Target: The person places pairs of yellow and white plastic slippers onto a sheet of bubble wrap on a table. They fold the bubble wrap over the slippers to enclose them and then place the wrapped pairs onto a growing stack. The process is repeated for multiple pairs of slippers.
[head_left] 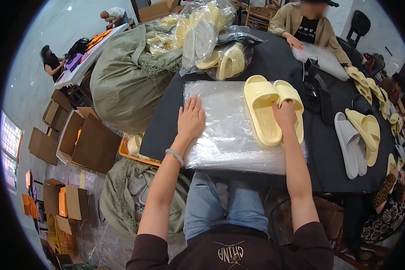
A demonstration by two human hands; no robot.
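Observation:
A stack of clear plastic bags (222, 130) lies flat on the dark-covered table in front of me. My left hand (191, 118) rests palm down on the stack's left edge, fingers stretched out and holding nothing. Two pale yellow slippers (261, 96) lie side by side over the stack's right part, toes pointing away from me. My right hand (285, 118) is closed on the right slipper (288, 92), just below its strap, with the thumb toward the left slipper. Some of its fingertips are hidden inside the slipper.
Bagged yellow slippers (207, 36) are heaped on a green sack (132, 81) at the table's left. Loose grey slippers (348, 144) and yellow slippers (366, 128) lie at right, near a black device (314, 83). Across the table, a person (308, 27) touches a plastic stack (320, 60).

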